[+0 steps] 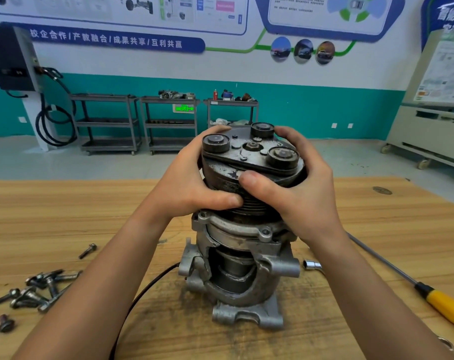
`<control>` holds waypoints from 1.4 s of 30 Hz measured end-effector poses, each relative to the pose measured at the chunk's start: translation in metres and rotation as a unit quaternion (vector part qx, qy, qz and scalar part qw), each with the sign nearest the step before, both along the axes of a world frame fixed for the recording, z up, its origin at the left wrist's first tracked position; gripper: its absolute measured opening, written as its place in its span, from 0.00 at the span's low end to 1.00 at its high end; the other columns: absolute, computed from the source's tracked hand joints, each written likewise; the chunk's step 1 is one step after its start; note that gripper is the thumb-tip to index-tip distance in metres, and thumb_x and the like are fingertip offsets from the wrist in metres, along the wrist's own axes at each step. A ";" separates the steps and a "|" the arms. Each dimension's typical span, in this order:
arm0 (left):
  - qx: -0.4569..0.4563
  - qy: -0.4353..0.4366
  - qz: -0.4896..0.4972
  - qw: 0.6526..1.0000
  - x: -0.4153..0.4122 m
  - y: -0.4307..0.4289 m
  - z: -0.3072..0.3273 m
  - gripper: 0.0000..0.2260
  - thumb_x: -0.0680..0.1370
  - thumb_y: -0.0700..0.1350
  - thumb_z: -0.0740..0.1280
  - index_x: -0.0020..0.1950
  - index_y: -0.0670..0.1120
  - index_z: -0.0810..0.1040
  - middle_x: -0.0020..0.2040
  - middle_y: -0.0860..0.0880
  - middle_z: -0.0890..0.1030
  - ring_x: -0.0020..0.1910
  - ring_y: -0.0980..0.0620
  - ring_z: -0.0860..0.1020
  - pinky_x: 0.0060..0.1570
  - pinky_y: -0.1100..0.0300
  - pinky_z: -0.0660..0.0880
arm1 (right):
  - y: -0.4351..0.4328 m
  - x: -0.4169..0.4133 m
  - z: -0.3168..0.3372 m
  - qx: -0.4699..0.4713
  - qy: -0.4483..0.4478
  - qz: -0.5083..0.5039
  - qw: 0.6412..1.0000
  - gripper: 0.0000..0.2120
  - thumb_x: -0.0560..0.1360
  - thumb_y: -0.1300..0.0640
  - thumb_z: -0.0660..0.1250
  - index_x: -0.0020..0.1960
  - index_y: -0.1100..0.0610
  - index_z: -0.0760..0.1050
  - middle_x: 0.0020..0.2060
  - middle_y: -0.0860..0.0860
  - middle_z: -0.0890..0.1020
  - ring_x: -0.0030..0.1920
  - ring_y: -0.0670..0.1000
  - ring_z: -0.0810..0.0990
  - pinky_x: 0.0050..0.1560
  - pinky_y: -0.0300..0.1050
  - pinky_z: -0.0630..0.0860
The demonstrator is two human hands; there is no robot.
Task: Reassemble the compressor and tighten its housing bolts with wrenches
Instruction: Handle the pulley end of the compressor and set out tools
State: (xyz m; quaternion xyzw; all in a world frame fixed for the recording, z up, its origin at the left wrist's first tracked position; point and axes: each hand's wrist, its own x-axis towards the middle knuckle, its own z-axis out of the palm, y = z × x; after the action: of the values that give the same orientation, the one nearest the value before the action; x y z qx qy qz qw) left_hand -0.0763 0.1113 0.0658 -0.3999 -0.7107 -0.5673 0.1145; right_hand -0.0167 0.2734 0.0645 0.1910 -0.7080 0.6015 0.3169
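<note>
The compressor [236, 276] stands upright in the middle of the wooden counter [90, 203], and we see both hands on its dark round top [252, 152]. The left hand [192, 185] curls round the left side of that top, with its thumb lying across the grooved part. The right hand [298, 193] curls round the right side, thumb on the front (so both hands hold the same piece). A small shiny socket [311, 265] lies just right of the base. A black cable [148, 287] runs by on the left. Farther left we see a pile of bolts [38, 289]. Far right lies a tool with a yellow handle [444, 306].
</note>
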 end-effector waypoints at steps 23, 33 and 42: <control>-0.060 -0.113 0.037 0.991 0.030 -0.025 -0.050 0.46 0.55 0.75 0.68 0.68 0.56 0.66 0.62 0.64 0.75 0.61 0.66 0.73 0.57 0.67 0.73 | 0.007 0.037 -0.029 0.096 -0.166 -0.040 0.981 0.62 0.49 0.28 0.69 0.75 0.39 0.41 0.66 0.32 0.60 0.66 0.35 0.61 0.62 0.32 0.61; 0.083 -0.166 0.084 0.979 0.030 -0.008 -0.059 0.40 0.65 0.65 0.63 0.71 0.44 0.67 0.66 0.46 0.74 0.65 0.48 0.73 0.65 0.46 0.69 | -0.024 0.062 -0.078 -0.006 -0.121 -0.134 0.984 0.44 0.68 0.49 0.74 0.75 0.43 0.50 0.71 0.36 0.58 0.71 0.37 0.57 0.73 0.44 0.58; 0.105 -0.097 0.113 0.983 0.028 -0.002 -0.068 0.17 0.67 0.60 0.63 0.52 0.55 0.75 0.46 0.61 0.81 0.47 0.68 0.78 0.44 0.74 0.72 | -0.023 0.060 -0.091 -0.002 -0.033 -0.172 0.984 0.35 0.69 0.54 0.74 0.65 0.33 0.57 0.68 0.30 0.55 0.68 0.27 0.53 0.63 0.19 0.52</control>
State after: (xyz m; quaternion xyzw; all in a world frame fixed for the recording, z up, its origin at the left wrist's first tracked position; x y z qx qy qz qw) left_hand -0.0478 0.1089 -0.0018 -0.2456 -0.6954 -0.6585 0.1499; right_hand 0.0433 0.2503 -0.0264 0.0455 -0.7391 0.5453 0.3929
